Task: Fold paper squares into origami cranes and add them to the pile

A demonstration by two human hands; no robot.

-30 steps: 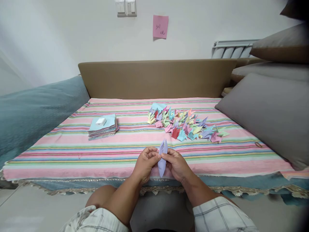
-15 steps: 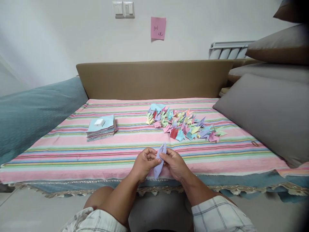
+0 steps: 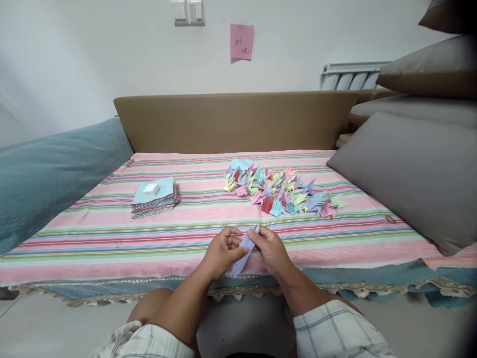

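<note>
At the far left, a teal fabric-covered sofa arm [image 3: 63, 184] slopes down to the edge of a pink, multicolored-striped cloth [image 3: 93, 238]. Inward of it sits one square stack of thin paper sheets [image 3: 154, 203], pale blue on top, with one small white rectangular block [image 3: 151, 189] upon it. A wide band of cloth runs between the stack and the hands.

The left hand [image 3: 222, 252] pinches one narrow, pointed piece of folded lavender paper [image 3: 246, 244] between thumb and fingers, low on its side. The paper is held tilted over the cloth's front edge, upper tip leaning right. The right hand [image 3: 273, 248] pinches it nearer that tip, thumb on top.

Beyond the hands, with a strip of cloth between, one pale blue paper sheet [image 3: 241, 163] lies behind a cluster of multicolored folded-paper cranes [image 3: 279, 191], too crowded to count surely; two are red. Farther right lies one small brown loop [image 3: 390, 219], near the largest of four gray-and-brown cushions [image 3: 406, 174] showing along the right edge.
</note>
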